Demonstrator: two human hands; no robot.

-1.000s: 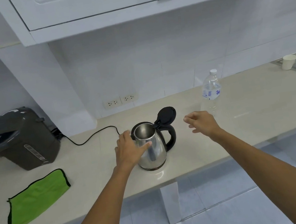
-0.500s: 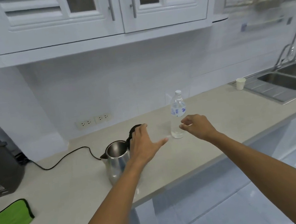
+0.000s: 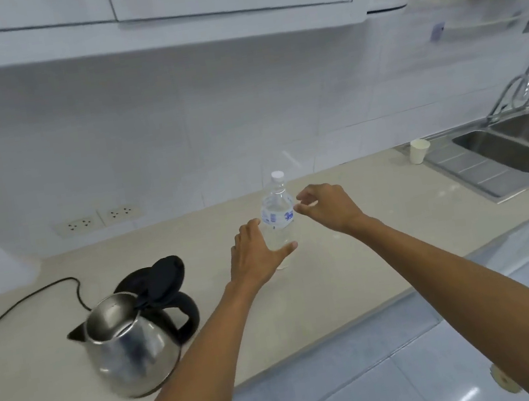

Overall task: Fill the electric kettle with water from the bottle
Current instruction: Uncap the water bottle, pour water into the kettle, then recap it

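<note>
Head view — bottle (image 3: 278, 219) upright on counter (image 3: 354, 276), right of the open-lidded kettle (image 3: 133, 342). Left hand (image 3: 254, 257) fingers spread at its base, right hand (image 3: 328, 205) fingers loosely curled beside label — neither gripping. Thin plastic, likely light, squashy; grip mid-body.

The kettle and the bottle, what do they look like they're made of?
Kettle: apparently polished stainless steel, mirror-like reflections on its body; lid and handle look like matte black plastic. Bottle: clear thin plastic, see-through, with a white cap and printed label.
</note>
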